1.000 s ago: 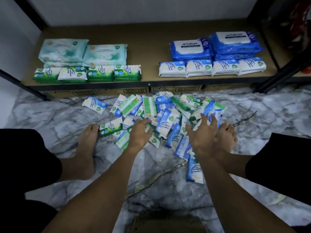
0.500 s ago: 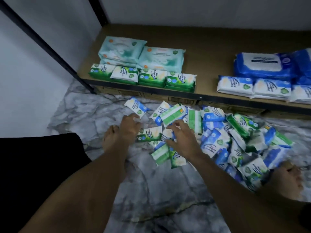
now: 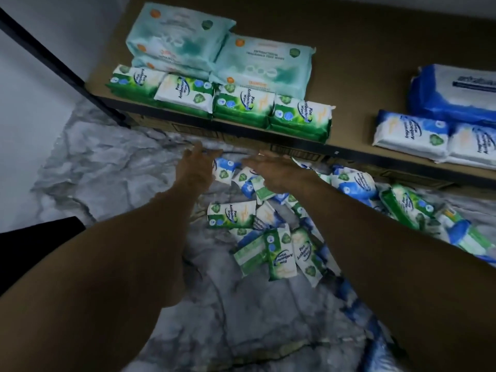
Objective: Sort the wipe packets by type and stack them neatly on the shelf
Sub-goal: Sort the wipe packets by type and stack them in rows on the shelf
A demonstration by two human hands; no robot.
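– While both hands reach to the far edge of the floor pile, which step is shown?

– Picking, as I judge it. Reading from the left: past the black upright post (image 3: 61, 68), the shelf (image 3: 362, 76) carries the large teal packs (image 3: 182, 36), two stacks side by side. In front of them are the Pine Antibacterial packets (image 3: 244, 103), four across and seemingly two deep. Below the shelf lip the left hand (image 3: 200, 167) hovers with fingers spread, grasping nothing, just beside a blue packet (image 3: 225, 170). The right hand (image 3: 279, 171) lies with fingers straight over the pile's far end and pinches nothing that shows; its palm side is hidden.

– And the unsorted stock?

– The pile (image 3: 281, 253) on the marble floor (image 3: 107, 170) mixes green and blue packets, overlapped and partly blurred, too jumbled to count surely. One green packet (image 3: 230, 214) lies flat and plain at its left edge. Farther right on the shelf are two blue-and-white packets (image 3: 410, 135) and one large blue antabax pack (image 3: 456, 89), both groups cut by the frame.

– The next move?

– Probably closing on packets of one type only, then lifting them to the matching row: green left, blue right, edges squared.
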